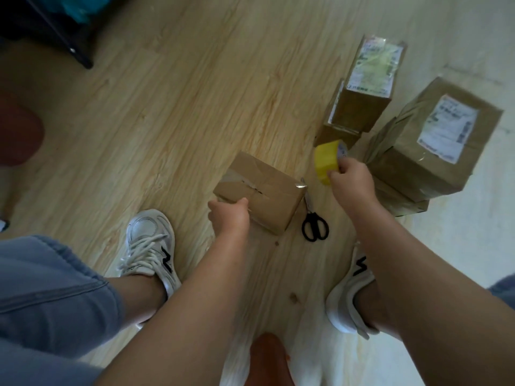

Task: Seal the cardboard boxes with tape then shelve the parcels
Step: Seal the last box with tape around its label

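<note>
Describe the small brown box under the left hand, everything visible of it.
The small brown box is plain cardboard, oblong, lying flat on the wood-look floor. Its top flaps meet along a ragged, partly gaping seam, with clear glossy tape wrinkled at the right end. No label shows. The left hand grips its near left corner, thumb on top. Black-handled scissors lie close by its right end.

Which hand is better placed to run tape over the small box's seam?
Right. The right hand grips the yellow tape roll beside the small box; the left hand holds that box's near edge.
</note>
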Available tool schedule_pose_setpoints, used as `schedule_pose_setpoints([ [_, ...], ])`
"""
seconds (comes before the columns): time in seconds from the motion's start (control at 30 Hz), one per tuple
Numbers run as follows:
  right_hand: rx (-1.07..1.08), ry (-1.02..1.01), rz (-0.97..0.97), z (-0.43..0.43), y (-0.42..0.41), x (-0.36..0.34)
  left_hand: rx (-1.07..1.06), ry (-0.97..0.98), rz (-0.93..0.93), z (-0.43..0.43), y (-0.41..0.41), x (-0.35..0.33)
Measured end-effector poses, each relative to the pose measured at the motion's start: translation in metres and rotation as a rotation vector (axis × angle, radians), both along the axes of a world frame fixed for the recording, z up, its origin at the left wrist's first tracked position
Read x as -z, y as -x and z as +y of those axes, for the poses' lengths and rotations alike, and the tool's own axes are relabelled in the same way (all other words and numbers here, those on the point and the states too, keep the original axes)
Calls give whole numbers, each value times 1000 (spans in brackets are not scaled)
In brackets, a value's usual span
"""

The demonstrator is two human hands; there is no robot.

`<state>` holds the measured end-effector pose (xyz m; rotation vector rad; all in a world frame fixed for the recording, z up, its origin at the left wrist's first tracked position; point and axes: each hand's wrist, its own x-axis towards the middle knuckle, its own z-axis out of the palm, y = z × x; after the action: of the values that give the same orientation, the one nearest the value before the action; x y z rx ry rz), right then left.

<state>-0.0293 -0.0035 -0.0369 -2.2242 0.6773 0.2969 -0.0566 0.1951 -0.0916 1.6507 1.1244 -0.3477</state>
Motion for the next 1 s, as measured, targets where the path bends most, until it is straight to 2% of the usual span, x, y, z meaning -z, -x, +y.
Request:
schedule_pose_setpoints([
  [0.03, 3, -45, -31, 4, 0, -10, 52, -101, -46, 2, -3, -10],
  [0.1, 8, -157, -74, 13, 3, -29, 185, -166, -213, 3, -11, -35],
  [0.23, -24, -367, -80, 30, 18, -57, 492, -48, -439, -2, -20, -79],
  [0.43, -110, -545, -63, 46, 37, -73, 639, -20, -519, 4, -10, -110],
  [0.73, -244, -566, -21, 46, 46, -79, 518, 3, -579, 20, -3, -117],
  [0.9, -294, -578, 27, 45, 47, -83, 544, -41, -541, 21, -3, -118],
  [1.0, -293, -588, 47, 46, 45, -85, 491, -40, -491, 17, -4, -111],
])
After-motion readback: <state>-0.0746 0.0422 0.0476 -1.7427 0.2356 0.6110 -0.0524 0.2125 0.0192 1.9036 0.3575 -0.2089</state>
